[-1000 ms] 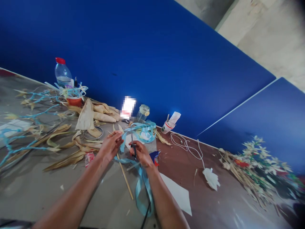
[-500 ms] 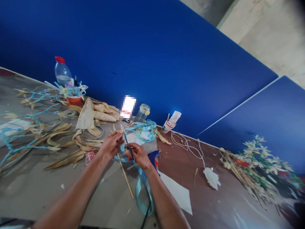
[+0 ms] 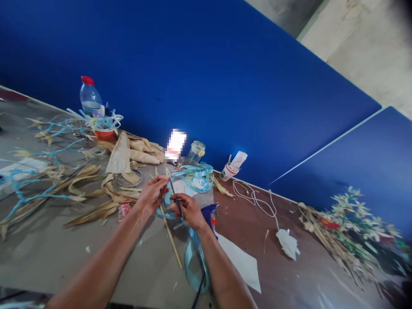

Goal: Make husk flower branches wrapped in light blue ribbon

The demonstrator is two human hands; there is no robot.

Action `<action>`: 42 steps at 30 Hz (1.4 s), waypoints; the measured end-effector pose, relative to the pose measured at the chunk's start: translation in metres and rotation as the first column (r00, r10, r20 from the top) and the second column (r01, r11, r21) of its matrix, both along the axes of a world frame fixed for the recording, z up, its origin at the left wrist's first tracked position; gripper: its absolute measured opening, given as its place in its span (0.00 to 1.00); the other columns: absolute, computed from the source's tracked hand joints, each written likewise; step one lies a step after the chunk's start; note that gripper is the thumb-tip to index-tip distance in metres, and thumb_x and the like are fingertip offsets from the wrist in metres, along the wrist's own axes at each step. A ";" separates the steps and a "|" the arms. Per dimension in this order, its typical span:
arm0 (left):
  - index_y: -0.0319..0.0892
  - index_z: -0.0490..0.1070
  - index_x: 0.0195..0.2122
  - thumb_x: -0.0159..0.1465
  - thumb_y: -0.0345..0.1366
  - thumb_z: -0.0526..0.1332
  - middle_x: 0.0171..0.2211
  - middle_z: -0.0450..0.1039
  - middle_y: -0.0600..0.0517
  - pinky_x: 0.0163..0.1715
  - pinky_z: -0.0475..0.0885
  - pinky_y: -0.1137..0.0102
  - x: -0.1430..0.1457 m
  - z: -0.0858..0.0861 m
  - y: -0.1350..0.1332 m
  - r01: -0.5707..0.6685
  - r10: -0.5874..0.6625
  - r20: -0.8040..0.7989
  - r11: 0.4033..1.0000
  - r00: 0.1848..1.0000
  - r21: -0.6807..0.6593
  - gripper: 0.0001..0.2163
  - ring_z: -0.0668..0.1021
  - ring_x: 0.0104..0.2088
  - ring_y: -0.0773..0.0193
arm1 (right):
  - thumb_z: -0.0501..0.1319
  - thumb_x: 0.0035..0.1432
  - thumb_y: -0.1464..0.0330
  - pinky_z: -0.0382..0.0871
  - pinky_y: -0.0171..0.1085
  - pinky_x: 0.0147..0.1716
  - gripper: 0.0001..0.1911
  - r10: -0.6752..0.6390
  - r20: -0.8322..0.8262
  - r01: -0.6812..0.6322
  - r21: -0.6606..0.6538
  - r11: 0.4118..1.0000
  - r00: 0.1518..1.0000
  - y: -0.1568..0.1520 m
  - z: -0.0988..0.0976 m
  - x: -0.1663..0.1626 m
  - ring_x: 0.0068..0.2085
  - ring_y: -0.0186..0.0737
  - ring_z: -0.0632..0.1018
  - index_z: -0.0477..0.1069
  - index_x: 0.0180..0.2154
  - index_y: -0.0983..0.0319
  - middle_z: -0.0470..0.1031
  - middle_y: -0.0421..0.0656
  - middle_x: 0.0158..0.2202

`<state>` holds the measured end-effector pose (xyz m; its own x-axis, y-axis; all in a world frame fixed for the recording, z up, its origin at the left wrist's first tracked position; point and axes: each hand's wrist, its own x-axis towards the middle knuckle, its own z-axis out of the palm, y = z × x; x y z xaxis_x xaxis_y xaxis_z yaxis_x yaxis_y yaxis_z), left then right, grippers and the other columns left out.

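Observation:
My right hand (image 3: pixel 188 210) is closed round a pair of scissors (image 3: pixel 175 196), its fingers at the handles and the blades pointing up and left. Facing it, my left hand (image 3: pixel 152 194) pinches a small pale strip (image 3: pixel 168 172), which looks like dried husk, right beside the blade tips. My fingers partly hide that strip. A thin wooden stick (image 3: pixel 173 243) runs under or through my left hand; I cannot tell if it is held. Light blue ribbon (image 3: pixel 189 274) loops below my right wrist, and more blue ribbon (image 3: pixel 204 171) lies coiled behind both hands.
Dried corn husks (image 3: pixel 119 159) spread across the left, near blue-wrapped stems (image 3: pixel 35 197) and a red-capped bottle (image 3: pixel 90 96). Behind stand a glowing phone (image 3: pixel 176 143), a jar (image 3: pixel 195 152) and a paper cup (image 3: pixel 228 172). White paper (image 3: pixel 240 262), a cable (image 3: pixel 254 197) and artificial flowers (image 3: pixel 357 214) lie rightward.
The whole view has shifted slightly, so things appear a little further right. Both hands keep nearly the same pose, with the scissors still beside the pale strip.

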<state>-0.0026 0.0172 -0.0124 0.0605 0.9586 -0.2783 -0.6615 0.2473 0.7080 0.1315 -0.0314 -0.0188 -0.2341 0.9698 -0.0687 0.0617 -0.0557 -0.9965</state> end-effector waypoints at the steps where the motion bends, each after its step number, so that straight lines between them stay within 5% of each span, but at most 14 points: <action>1: 0.38 0.66 0.22 0.38 0.35 0.71 0.15 0.65 0.62 0.23 0.67 0.78 0.000 0.000 0.000 -0.004 0.004 -0.001 1.000 1.000 0.001 0.15 0.67 0.17 0.77 | 0.63 0.46 0.64 0.54 0.28 0.19 0.14 0.002 0.002 -0.002 0.004 1.000 1.000 0.000 -0.001 0.000 0.17 0.27 0.64 0.69 0.35 0.63 0.63 0.32 0.14; 42: 0.39 0.66 0.21 0.38 0.35 0.71 0.18 0.65 0.60 0.23 0.67 0.78 0.001 0.001 -0.001 -0.041 0.042 -0.024 0.999 0.999 0.031 0.14 0.68 0.18 0.76 | 0.64 0.46 0.61 0.56 0.29 0.20 0.17 -0.001 0.022 0.000 0.038 0.999 1.000 0.000 -0.005 -0.001 0.18 0.27 0.63 0.69 0.37 0.63 0.63 0.31 0.15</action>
